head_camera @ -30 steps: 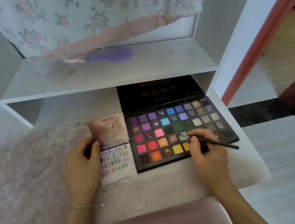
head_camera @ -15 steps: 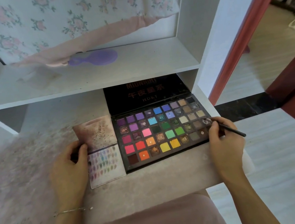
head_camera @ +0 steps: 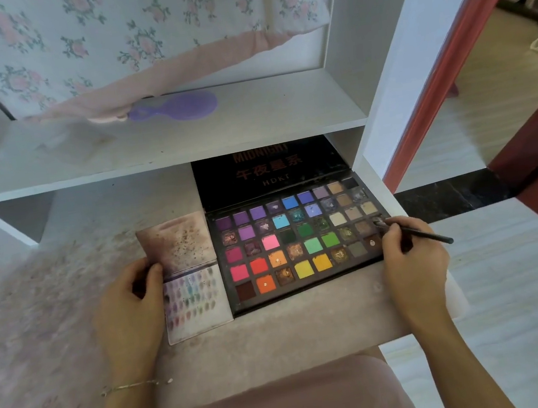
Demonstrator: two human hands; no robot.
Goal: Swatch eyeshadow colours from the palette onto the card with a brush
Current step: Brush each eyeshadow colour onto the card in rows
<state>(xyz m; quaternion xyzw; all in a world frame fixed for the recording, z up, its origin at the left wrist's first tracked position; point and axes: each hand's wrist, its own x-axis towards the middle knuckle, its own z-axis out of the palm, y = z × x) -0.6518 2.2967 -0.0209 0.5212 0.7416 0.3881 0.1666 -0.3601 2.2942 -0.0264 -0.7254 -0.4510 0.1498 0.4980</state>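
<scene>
while two hands (head_camera: 127, 313) work, one brush (head_camera: 420, 233), one palette (head_camera: 301, 244)

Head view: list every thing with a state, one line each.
palette: open, lid propped back.
card: flat beside the palette, partly swatched.
brush: tip at the palette's right edge pans.
left hand: holds the card's left edge.
right hand: pinches the brush.
purple hairbrush: lying on the shelf.

Bright daylight, soft shadows, edges warped (wide-angle), slightly blurry

The right hand (head_camera: 414, 263) hides the palette's (head_camera: 301, 244) lower right corner.
</scene>
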